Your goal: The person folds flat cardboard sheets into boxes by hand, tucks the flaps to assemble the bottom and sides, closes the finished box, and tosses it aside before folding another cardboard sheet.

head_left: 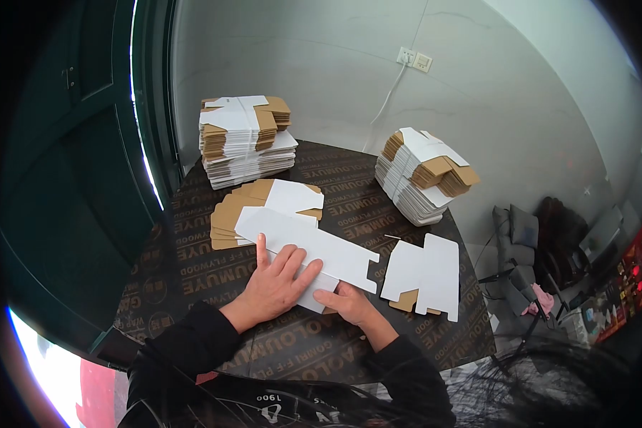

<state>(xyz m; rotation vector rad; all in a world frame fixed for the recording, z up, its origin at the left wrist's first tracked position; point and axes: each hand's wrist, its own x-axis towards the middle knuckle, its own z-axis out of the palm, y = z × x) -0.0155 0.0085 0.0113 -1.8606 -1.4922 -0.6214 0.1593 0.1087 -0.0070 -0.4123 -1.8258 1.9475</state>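
A folded-flat white cardboard carton [314,246] lies slanted across the middle of the table, its notched end to the right. On its near side a white panel is bent along a crease. My left hand [274,285] rests on the carton with fingers spread over the crease. At the near right edge, my right hand [349,303] grips the carton, thumb on top and the other fingers partly hidden underneath. Beyond the carton's left end lies a fanned pile of flat cartons [239,207], brown and white. To the right is another flat white carton [431,271] with a brown flap.
A tall bundled stack of flat cartons [246,143] stands at the back left of the dark printed plywood table [342,200]. A second bundle [421,175] stands at the back right. A wall socket [414,59] with a cord is behind; a dark green door [78,178] is left.
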